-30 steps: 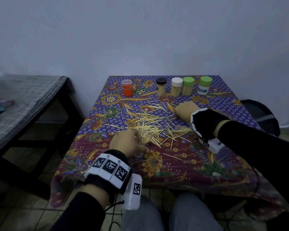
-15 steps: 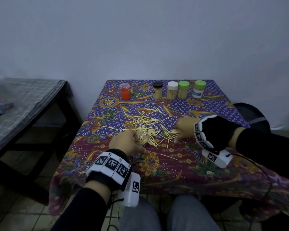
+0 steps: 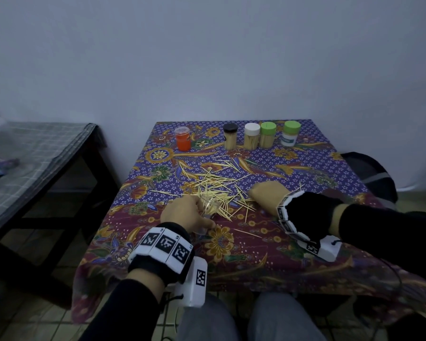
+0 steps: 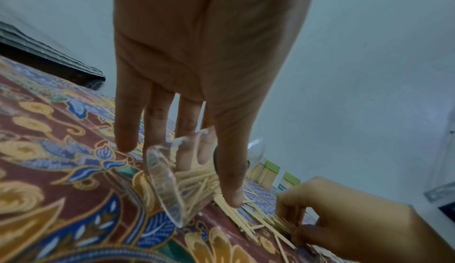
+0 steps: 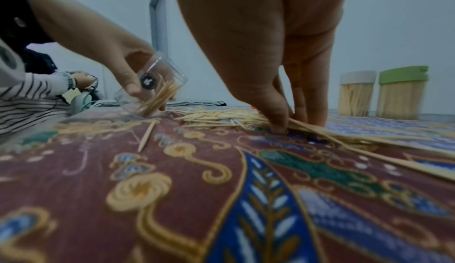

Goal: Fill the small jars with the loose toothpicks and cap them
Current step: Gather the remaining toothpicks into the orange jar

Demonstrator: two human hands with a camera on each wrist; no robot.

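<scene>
Five capped jars (image 3: 251, 136) stand in a row at the counter's (image 3: 305, 257) far edge — one orange, four holding toothpicks. The left hand (image 3: 182, 214) grips a sixth, clear jar (image 3: 208, 205) tilted over, partly filled. Just beside it, the right hand (image 3: 266, 196) pinches a bunch from the loose toothpicks (image 3: 214, 183) scattered mid-cloth.

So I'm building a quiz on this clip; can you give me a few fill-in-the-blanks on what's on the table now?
The left hand holds a tilted clear jar that has no ____.
The right hand pinches loose ____ off the tablecloth.
The back row has two jars with ____ caps.

Missing: cap; toothpicks; green
</scene>
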